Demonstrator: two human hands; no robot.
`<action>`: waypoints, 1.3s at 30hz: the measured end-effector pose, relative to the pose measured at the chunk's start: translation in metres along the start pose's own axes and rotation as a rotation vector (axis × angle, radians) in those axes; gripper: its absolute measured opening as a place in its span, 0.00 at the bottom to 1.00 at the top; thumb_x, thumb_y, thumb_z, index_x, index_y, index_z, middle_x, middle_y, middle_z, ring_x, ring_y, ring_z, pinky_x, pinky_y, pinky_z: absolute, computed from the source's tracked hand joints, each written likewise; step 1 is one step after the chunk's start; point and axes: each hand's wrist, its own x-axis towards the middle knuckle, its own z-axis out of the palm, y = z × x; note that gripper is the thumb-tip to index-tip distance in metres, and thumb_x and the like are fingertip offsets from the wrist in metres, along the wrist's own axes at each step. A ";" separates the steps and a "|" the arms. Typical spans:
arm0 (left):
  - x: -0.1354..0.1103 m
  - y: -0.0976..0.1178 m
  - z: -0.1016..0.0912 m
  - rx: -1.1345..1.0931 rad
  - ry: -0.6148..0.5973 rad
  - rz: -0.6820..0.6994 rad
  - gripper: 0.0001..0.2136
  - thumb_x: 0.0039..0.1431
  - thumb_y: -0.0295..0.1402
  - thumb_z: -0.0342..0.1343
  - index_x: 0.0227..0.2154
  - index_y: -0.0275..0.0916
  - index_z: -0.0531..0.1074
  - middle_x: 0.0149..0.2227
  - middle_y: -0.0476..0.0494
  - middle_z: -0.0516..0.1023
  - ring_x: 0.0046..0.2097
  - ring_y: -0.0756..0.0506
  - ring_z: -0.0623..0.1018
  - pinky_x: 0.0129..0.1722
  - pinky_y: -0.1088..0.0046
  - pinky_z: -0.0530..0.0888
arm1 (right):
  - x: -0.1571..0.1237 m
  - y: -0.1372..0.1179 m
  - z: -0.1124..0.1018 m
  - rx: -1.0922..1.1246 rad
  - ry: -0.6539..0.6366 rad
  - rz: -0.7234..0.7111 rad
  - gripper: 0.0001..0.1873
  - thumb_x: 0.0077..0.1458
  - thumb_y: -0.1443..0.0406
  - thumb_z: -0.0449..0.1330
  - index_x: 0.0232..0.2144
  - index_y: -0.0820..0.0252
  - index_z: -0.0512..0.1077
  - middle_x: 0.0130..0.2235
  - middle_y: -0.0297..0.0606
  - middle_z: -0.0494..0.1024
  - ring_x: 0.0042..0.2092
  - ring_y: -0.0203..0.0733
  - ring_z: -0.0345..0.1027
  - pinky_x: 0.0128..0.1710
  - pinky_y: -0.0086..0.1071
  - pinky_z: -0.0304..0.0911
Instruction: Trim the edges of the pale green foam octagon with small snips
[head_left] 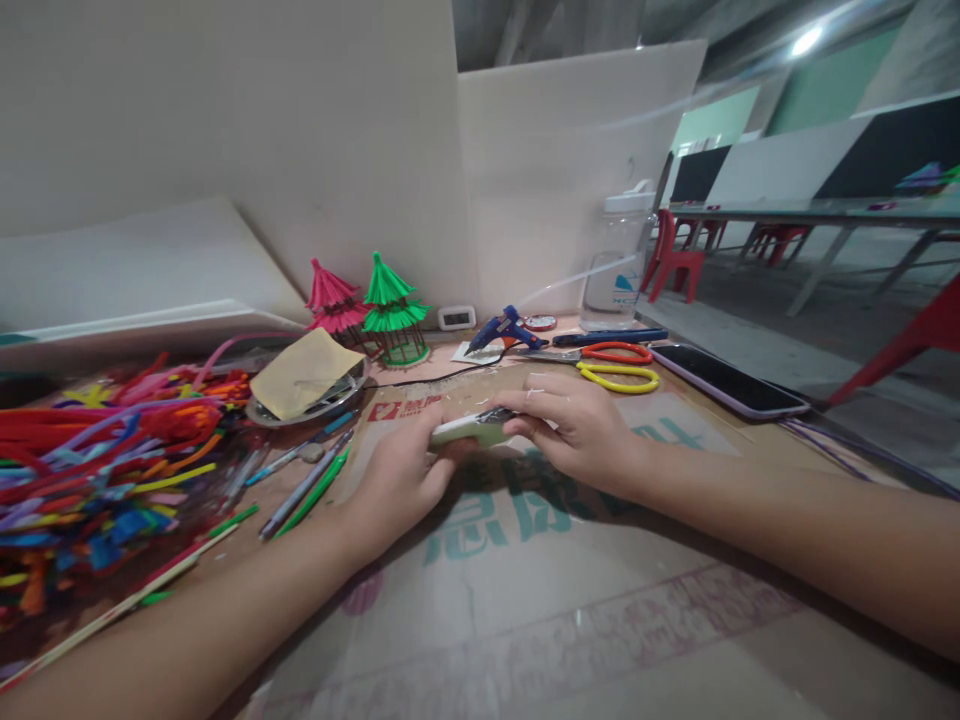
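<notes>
Both hands hold a small, flat, pale green piece (pixel 471 430) with a dark part at its right end; its exact kind I cannot make out. On its left end, the fingers and thumb of my left hand (pixel 409 455) are closed. My right hand (pixel 577 430) pinches the right end, its fingers bent over the dark part. The piece is held just above a cardboard sheet (pixel 517 610) with green and red print. Beyond the hands lie a blue glue gun (pixel 506 330) and scissors (pixel 619 375) with red and yellow handles.
Colourful pipe cleaners (pixel 112 460) are heaped at the left, by a bowl (pixel 281 412) with a yellowish sheet on it. Pens (pixel 307 485) lie nearby. Pink (pixel 330 300) and green (pixel 395 315) pagoda models stand behind. A water bottle (pixel 611 270) and a phone (pixel 727 380) are at the right.
</notes>
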 end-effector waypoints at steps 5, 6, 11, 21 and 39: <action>0.001 0.000 0.000 -0.007 -0.012 -0.010 0.02 0.59 0.28 0.52 0.35 0.38 0.68 0.31 0.49 0.77 0.32 0.48 0.75 0.32 0.75 0.70 | 0.000 0.000 0.000 0.004 0.002 0.001 0.11 0.64 0.63 0.56 0.45 0.60 0.75 0.32 0.37 0.76 0.31 0.37 0.65 0.31 0.30 0.58; 0.001 0.000 0.000 -0.007 -0.015 -0.012 0.02 0.59 0.28 0.52 0.35 0.38 0.68 0.32 0.49 0.77 0.32 0.48 0.75 0.32 0.74 0.70 | 0.000 0.000 0.000 0.006 0.003 0.003 0.11 0.64 0.63 0.56 0.45 0.60 0.75 0.32 0.37 0.76 0.31 0.37 0.66 0.31 0.30 0.58; 0.001 -0.001 0.000 -0.014 -0.002 -0.049 0.04 0.59 0.29 0.52 0.37 0.39 0.68 0.33 0.48 0.77 0.34 0.47 0.76 0.33 0.73 0.71 | 0.000 0.000 0.001 0.033 0.029 0.078 0.11 0.64 0.63 0.56 0.43 0.61 0.75 0.32 0.37 0.77 0.33 0.38 0.68 0.33 0.31 0.61; 0.000 0.000 -0.001 -0.018 -0.010 0.006 0.04 0.60 0.28 0.52 0.37 0.39 0.69 0.34 0.47 0.79 0.35 0.47 0.78 0.34 0.74 0.72 | -0.001 -0.004 0.000 0.008 0.007 0.112 0.14 0.63 0.60 0.57 0.44 0.61 0.75 0.33 0.39 0.77 0.35 0.41 0.69 0.37 0.33 0.62; -0.001 -0.005 0.000 -0.038 -0.017 0.052 0.08 0.61 0.26 0.50 0.42 0.41 0.70 0.41 0.46 0.79 0.43 0.46 0.78 0.43 0.71 0.73 | -0.002 -0.008 -0.001 0.063 -0.069 0.072 0.13 0.64 0.62 0.55 0.43 0.61 0.77 0.31 0.37 0.77 0.31 0.37 0.67 0.31 0.30 0.59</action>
